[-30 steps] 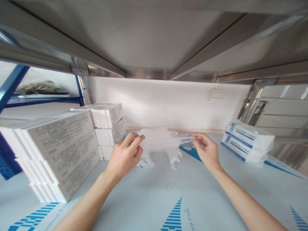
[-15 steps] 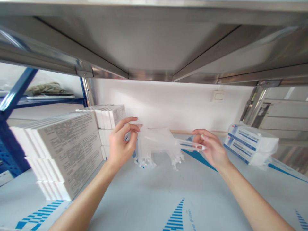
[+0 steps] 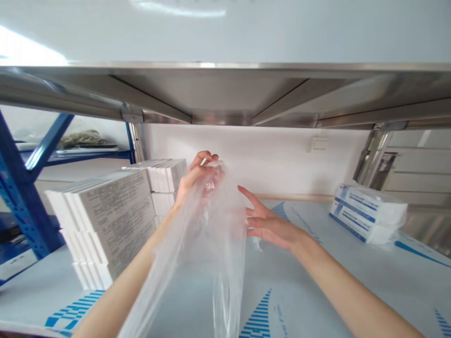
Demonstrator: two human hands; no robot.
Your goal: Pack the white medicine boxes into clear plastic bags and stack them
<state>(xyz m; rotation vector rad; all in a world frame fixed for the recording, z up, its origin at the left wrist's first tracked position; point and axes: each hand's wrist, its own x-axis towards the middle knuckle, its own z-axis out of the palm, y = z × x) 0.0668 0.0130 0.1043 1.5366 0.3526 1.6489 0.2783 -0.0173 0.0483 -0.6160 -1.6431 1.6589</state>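
Since the earlier frame, the left hand (image 3: 202,177) has been raised and the right hand (image 3: 269,224) brought inward, and a clear plastic bag (image 3: 214,234) has been drawn up and toward the viewer. By the left hand, with its fingers curled in, the bag's upper part is gripped. The right hand is held loosely spread at the bag's right side, its fingertips close to the film; whether any of it is held cannot be told.

The bag is thin, wrinkled and milky, hung in long folds above the middle of the worktop (image 3: 303,310) and seen through in places; part of the left forearm is covered by it.

The worktop is topped with pale grey-blue film, printed with blue striped shapes and lettering. At left, white boxes (image 3: 121,220) with dense dark print are stacked; at right, blue-and-white boxes (image 3: 369,213) are wrapped in clear plastic. Behind, a white wall (image 3: 268,164) is fitted with a switch (image 3: 320,144). Overhead, a metal shelf (image 3: 225,94) is spanned across the view, and a blue rack (image 3: 21,188) is seen at far left.
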